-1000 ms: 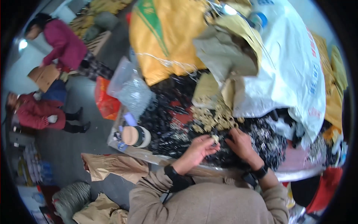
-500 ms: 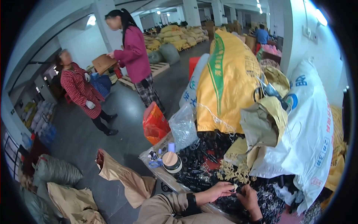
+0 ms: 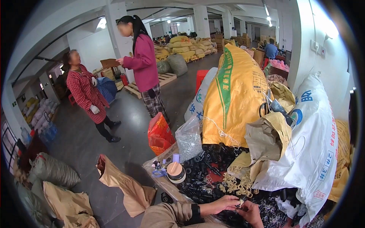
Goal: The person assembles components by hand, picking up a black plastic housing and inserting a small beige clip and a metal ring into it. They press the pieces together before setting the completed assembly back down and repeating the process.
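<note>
Low in the head view, my left hand (image 3: 223,204) pinches a small cream-coloured plastic piece (image 3: 240,203) between thumb and fingertips. My right hand (image 3: 251,214) meets it from the right, its fingers closed against the same piece. Just beyond both hands lies a pile of similar cream pieces (image 3: 236,184), spilling from the mouth of a paper sack (image 3: 266,140). Heaped black plastic parts (image 3: 195,167) spread around the pile. Small shiny metal pieces (image 3: 272,212) lie mixed with black ones by my right hand.
Beyond the heap stand a big yellow sack (image 3: 232,102), a white sack (image 3: 304,152) and a clear bag of small grey parts (image 3: 189,142). A round lidded jar (image 3: 176,173) sits on the table's left side. An open brown paper sack (image 3: 127,186) stands on the floor. Two people stand farther off.
My right hand has come in closer to my left, and its fingers now meet the cream piece. The whole view has tilted up slightly.
</note>
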`<state>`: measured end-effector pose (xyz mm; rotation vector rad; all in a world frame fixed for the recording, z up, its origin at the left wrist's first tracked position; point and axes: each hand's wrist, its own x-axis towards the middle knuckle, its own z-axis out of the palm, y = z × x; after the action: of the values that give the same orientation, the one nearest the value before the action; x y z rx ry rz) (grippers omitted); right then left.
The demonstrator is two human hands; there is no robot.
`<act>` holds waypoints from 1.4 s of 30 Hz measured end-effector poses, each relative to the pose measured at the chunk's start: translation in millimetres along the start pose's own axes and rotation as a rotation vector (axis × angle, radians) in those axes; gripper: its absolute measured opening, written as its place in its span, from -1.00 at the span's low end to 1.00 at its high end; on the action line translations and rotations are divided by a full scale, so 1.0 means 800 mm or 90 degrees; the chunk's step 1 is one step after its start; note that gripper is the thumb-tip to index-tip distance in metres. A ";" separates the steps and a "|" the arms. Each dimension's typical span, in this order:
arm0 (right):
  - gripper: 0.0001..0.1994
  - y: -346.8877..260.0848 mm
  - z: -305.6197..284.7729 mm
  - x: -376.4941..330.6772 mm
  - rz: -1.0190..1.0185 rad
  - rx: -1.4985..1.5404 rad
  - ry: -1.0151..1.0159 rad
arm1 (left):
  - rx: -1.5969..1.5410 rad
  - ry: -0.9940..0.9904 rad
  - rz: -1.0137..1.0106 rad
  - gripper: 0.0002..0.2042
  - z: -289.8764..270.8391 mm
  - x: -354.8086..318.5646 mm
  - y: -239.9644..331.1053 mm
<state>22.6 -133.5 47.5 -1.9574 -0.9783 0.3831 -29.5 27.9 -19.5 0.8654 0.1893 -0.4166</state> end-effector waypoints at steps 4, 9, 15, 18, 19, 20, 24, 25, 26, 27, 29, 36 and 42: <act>-0.79 0.004 0.004 -0.004 -0.032 -0.009 0.018 | -0.013 -0.016 0.017 -0.76 -0.001 -0.001 -0.007; -0.84 0.043 0.019 -0.006 0.079 0.284 0.062 | -0.040 -0.025 0.086 -0.77 0.000 0.000 -0.014; -0.94 0.050 0.014 -0.003 0.183 0.348 0.128 | 0.103 0.012 0.135 -0.81 0.022 -0.008 0.014; -0.96 0.040 0.014 0.008 0.206 0.368 0.134 | 0.112 0.051 0.120 -0.82 0.022 -0.012 0.024; -0.96 0.037 0.012 0.012 0.200 0.355 0.120 | 0.080 0.039 0.128 -0.81 0.019 -0.010 0.021; -0.95 0.042 0.014 0.010 0.217 0.414 0.114 | 0.050 0.027 0.139 -0.81 0.017 -0.006 0.018; -0.94 0.058 0.020 0.004 0.238 0.543 0.106 | -0.008 0.016 0.132 -0.79 0.021 -0.001 0.016; -0.93 0.061 0.020 0.003 0.228 0.577 0.092 | -0.029 0.015 0.131 -0.79 0.021 -0.001 0.016; -0.93 0.064 0.020 0.001 0.235 0.578 0.094 | -0.050 0.015 0.132 -0.78 0.021 -0.001 0.016; -0.93 0.067 0.020 -0.001 0.232 0.607 0.100 | -0.069 0.016 0.134 -0.78 0.021 0.001 0.016; -0.92 0.071 0.021 -0.001 0.222 0.668 0.106 | -0.067 0.024 0.119 -0.77 0.020 0.002 0.014; -0.90 0.074 0.022 0.000 0.208 0.679 0.107 | -0.023 0.051 0.067 -0.76 0.014 0.002 0.012; -0.90 0.063 0.016 -0.005 0.204 0.662 0.102 | -0.013 0.046 0.023 -0.76 0.019 0.000 0.013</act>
<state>37.3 -144.3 -1.6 -1.1381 -0.2298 0.7235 -25.0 22.0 -2.9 0.8631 0.2431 -0.3490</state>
